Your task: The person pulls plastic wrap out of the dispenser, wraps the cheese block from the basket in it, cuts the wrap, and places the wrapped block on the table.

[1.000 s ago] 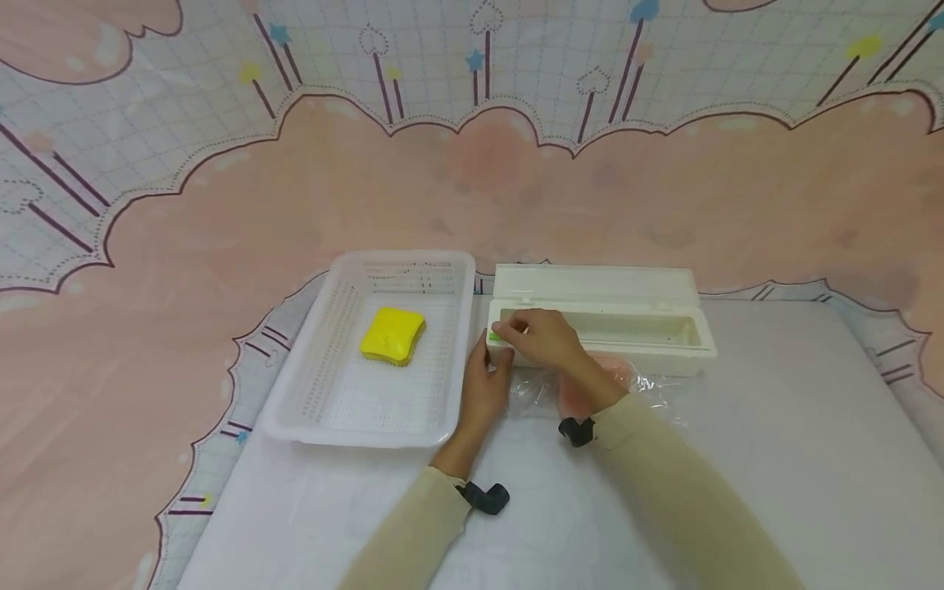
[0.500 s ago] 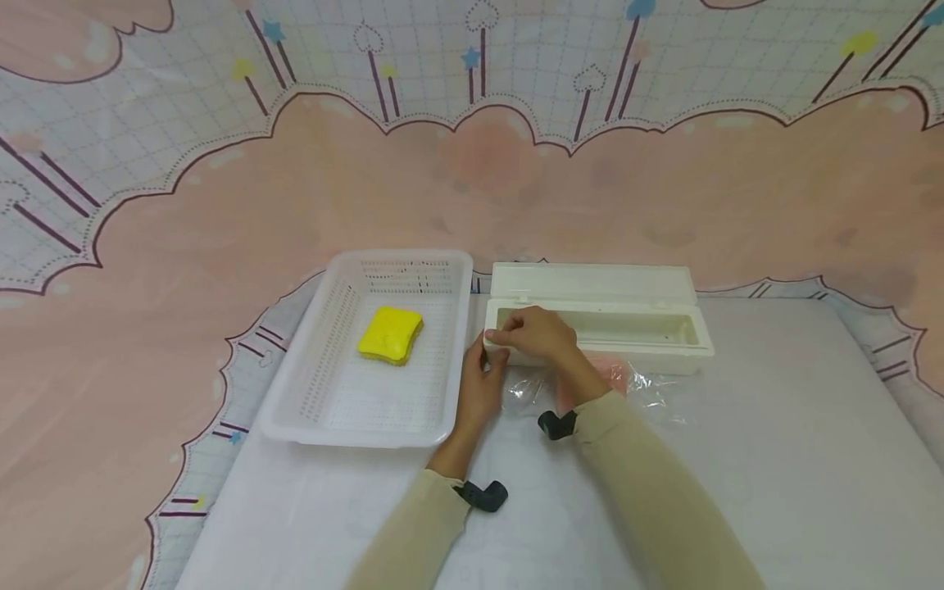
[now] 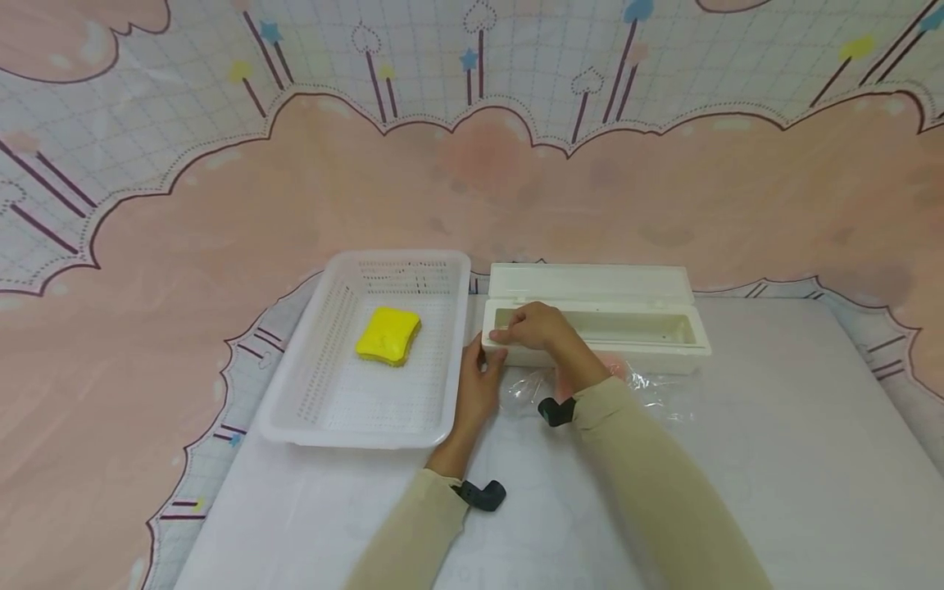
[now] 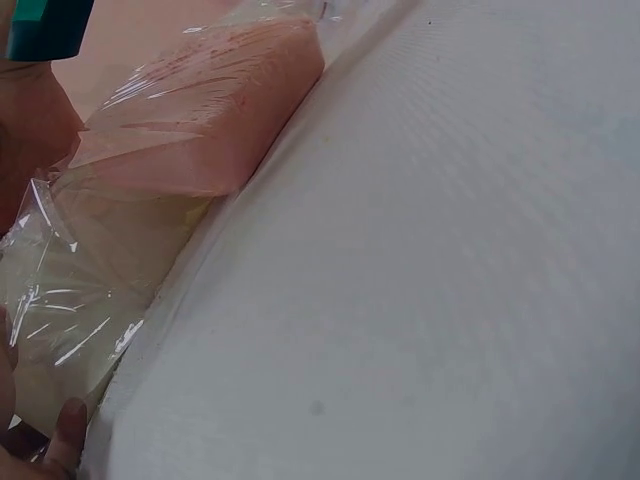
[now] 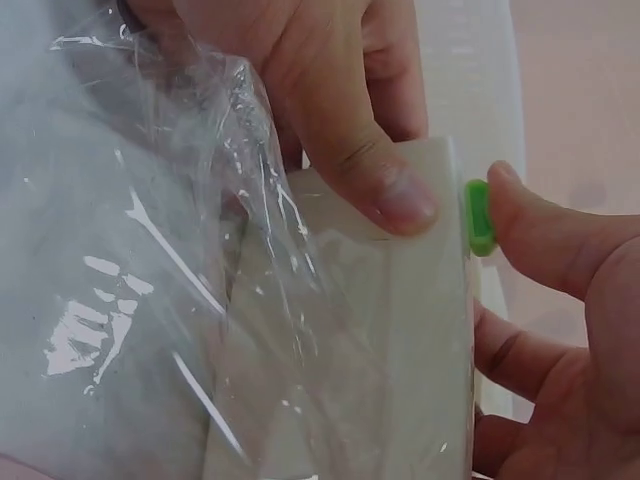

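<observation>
A long white cling film dispenser [image 3: 623, 360] lies with its lid [image 3: 590, 283] raised at the back. At the dispenser's left end my left hand [image 3: 478, 395] grips it, thumb on the front face. My right hand [image 3: 542, 326] reaches over the same corner. Its thumb presses a small green slider [image 5: 481, 218] at the rim, with the other fingers curled at the inner side; the slider is hidden in the head view. Clear film [image 5: 150, 290] hangs from the dispenser's front. A pink block [image 4: 215, 110] lies by the dispenser under clear film, partly behind my right forearm in the head view.
To the left, a white perforated basket [image 3: 276, 410] holds a yellow sponge-like block [image 3: 388, 334]. Both stand on a white tabletop [image 3: 782, 459]. A patterned cloth [image 3: 590, 197] rises behind the table.
The green slider, visible at my right fingertips earlier, is now covered in the head view. My right wrist has shifted slightly left and away from me. My left hand stays on the dispenser.
</observation>
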